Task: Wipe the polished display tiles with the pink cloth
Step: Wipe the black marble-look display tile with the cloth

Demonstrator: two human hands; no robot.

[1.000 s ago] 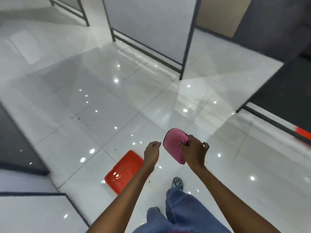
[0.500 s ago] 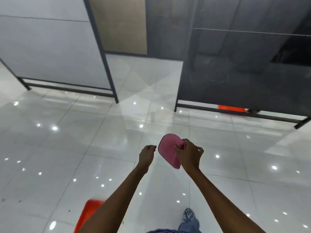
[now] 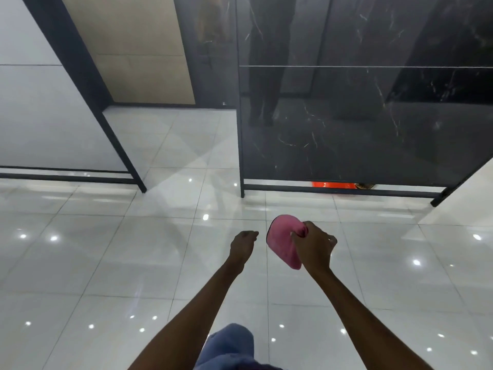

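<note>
Looking through the head camera, I see the pink cloth (image 3: 282,243) bunched in the right hand (image 3: 314,248), out in front at mid-frame above the glossy white floor (image 3: 106,263). The cloth's long axis runs from upper left to lower right, its rounded end pointing up toward the dark marble display tile (image 3: 360,124) and its narrow end hanging down beside the wrist. The right hand's fingers (image 3: 298,233) are curled tight around a fold of the cloth, knuckles up, forearm reaching in from the lower right. The left hand (image 3: 242,245) is just beside the cloth, not touching it, fingers loosely curled and holding nothing, forearm stretched in from the bottom centre. The dark tile stands upright in a black frame (image 3: 341,190), apart from the cloth. I can read no writing or labels anywhere.
</note>
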